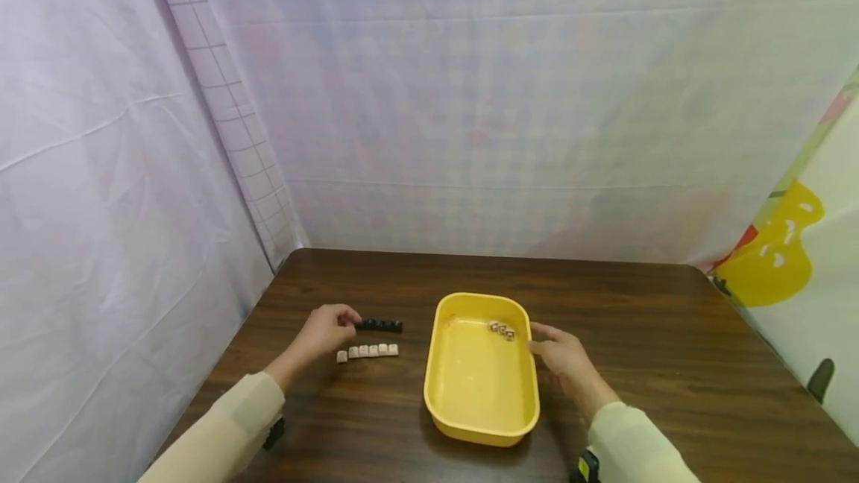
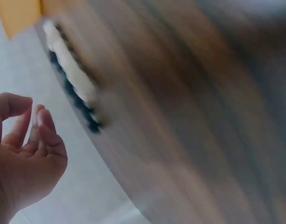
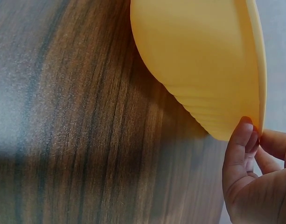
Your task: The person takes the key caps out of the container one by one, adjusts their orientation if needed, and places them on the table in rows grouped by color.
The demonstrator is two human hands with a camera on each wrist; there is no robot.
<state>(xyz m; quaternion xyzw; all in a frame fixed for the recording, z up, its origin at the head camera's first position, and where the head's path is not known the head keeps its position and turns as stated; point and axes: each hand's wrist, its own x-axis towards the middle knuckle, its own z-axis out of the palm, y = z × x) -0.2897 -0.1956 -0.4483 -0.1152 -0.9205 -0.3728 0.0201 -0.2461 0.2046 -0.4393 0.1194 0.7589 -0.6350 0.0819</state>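
Note:
My left hand (image 1: 329, 326) is by the left end of a row of black keycaps (image 1: 382, 325), its fingers bent. In the left wrist view nothing shows between the left hand's (image 2: 33, 140) loosely curled fingers. Nearer me lies a row of white keycaps (image 1: 373, 350), the leftmost slightly apart; both rows blur in the left wrist view. My right hand (image 1: 564, 356) grips the right rim of a yellow plastic tub (image 1: 470, 386). The right wrist view shows the right hand (image 3: 254, 182) pinching that rim between thumb and fingers. Three small pale keycaps (image 1: 502, 330) lie inside, near the far right corner.
The dark wood-grain table (image 1: 644, 349) carries both rows and the tub. Pale patterned curtains (image 1: 470, 133) hang behind it, and a white curtain (image 1: 101, 244) runs along its left side. To the right hangs a sheet with a yellow print (image 1: 765, 267).

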